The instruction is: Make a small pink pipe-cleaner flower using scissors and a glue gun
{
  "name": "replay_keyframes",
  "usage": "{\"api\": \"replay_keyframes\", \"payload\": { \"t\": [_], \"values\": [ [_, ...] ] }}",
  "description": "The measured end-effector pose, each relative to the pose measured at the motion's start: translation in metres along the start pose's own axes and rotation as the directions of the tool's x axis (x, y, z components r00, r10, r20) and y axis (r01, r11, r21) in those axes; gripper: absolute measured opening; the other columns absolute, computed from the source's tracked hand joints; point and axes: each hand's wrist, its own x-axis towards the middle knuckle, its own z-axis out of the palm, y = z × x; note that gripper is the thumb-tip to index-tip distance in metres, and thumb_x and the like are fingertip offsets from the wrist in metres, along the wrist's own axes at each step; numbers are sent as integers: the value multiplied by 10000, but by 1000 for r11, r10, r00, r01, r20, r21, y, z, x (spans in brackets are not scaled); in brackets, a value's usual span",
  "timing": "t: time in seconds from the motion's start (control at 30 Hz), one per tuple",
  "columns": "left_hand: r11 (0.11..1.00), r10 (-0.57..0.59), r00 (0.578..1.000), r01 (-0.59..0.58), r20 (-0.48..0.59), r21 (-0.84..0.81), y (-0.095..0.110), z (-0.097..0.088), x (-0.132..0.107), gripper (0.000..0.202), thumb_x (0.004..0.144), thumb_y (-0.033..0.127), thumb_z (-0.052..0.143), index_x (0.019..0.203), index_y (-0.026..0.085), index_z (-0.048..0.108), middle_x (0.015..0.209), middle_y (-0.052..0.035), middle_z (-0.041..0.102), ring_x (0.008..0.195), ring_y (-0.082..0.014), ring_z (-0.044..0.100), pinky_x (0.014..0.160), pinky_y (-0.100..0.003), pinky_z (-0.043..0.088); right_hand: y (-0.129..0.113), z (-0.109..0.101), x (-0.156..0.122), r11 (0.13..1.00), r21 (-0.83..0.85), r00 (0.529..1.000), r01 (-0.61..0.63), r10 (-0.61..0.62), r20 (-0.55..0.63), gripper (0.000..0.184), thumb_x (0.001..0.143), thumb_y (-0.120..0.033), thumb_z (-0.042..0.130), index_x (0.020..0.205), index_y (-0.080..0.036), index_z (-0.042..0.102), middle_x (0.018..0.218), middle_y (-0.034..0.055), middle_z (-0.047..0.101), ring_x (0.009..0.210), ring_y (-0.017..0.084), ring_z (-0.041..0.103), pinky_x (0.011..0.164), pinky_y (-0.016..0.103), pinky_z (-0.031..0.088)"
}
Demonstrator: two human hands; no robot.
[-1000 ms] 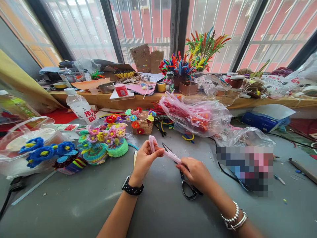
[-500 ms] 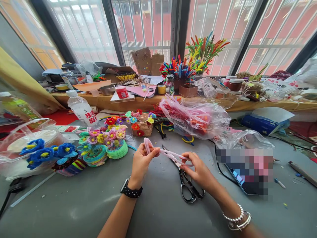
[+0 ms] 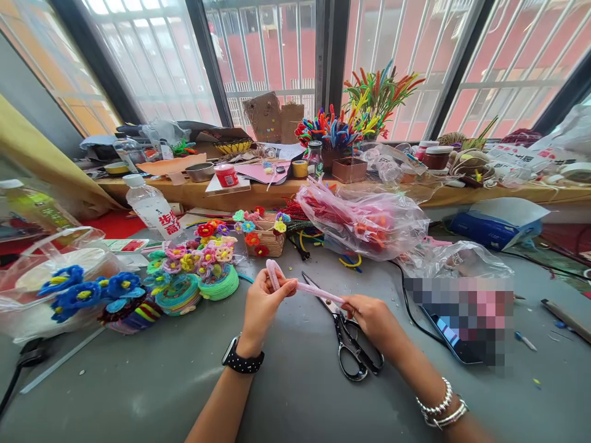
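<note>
Left grip [image 3: 264, 307] pinches one looped pink fuzzy strip [image 3: 318, 292], which stretches to the right grip [image 3: 373, 317], closed over its hidden far end. One pair of scissors [image 3: 339, 326] lies beneath on the grey table [image 3: 295, 394]; three round flowered pots [image 3: 178, 295] stand left of the left grip. Barred windows [image 3: 272, 55] rise beyond. Right of the right grip, one phone [image 3: 447, 338] is partly pixelated.

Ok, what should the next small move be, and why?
Probably bring the right hand in, folding the pink strip towards the left hand: the left pinches a loop, while the right holds a straight length away from it.
</note>
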Motion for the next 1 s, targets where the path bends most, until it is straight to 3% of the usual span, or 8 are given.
{"api": "replay_keyframes", "payload": {
  "t": [0.17,0.23,0.37,0.43,0.57,0.73,0.83,1.0],
  "values": [
    [916,224,974,-194,-45,352,-5,-1,-2,258,649,294,628,807,170,467,754,-49,656,717,-204,631,697,-368,495,3,-6,0,998,69,998,-12,16,-58,348,870,-326,331,708,-173,598,541,0,575,518,117,523,535,199,361],
    [714,504,862,-389,-43,582,-7,6,-10,232,693,241,591,887,178,480,927,-97,643,901,-237,593,809,-410,443,1,-4,0,1000,23,999,-6,8,-52,356,876,-326,320,719,-171,599,581,14,591,546,125,532,541,207,356],
    [290,557,576,-810,598,510,-6,22,-29,207,786,101,424,943,206,511,1043,-75,615,1069,-186,503,914,-354,383,-8,4,-3,996,-64,998,57,-59,-25,328,885,-264,299,834,-156,604,708,58,620,651,154,561,591,226,369],
    [243,454,525,-850,720,467,-6,27,-34,222,808,98,373,916,209,532,973,-65,639,995,-174,552,872,-323,414,-12,6,-5,991,-103,996,83,-87,-36,326,886,-248,290,864,-152,601,699,63,610,639,157,556,586,231,369],
    [343,420,657,-754,626,560,-10,25,-31,159,805,153,411,806,210,559,721,-46,650,693,-164,614,660,-262,459,-12,2,-7,983,-162,994,87,-97,-52,314,884,-264,305,896,-175,606,660,50,594,604,155,550,561,233,365],
    [408,464,726,-684,507,605,-15,17,-24,95,779,204,473,765,223,564,638,-19,622,571,-149,581,548,-221,405,-7,-12,-5,982,-126,989,-138,130,-75,229,835,-229,426,1007,-182,570,867,74,645,782,189,593,666,266,407],
    [468,463,802,-582,377,664,-13,14,-22,66,774,238,489,822,223,533,685,-9,634,601,-143,590,565,-215,406,-16,-14,-13,918,-219,932,-329,353,80,189,782,-309,500,814,-163,616,797,98,658,713,240,605,614,314,414],
    [708,364,906,-420,216,567,-5,13,-21,97,732,279,549,767,210,490,705,10,643,630,-135,597,597,-223,431,-41,-1,-30,899,-335,901,-282,368,228,133,673,-136,546,802,-135,580,834,140,639,760,278,598,580,303,395]
  ]
}}
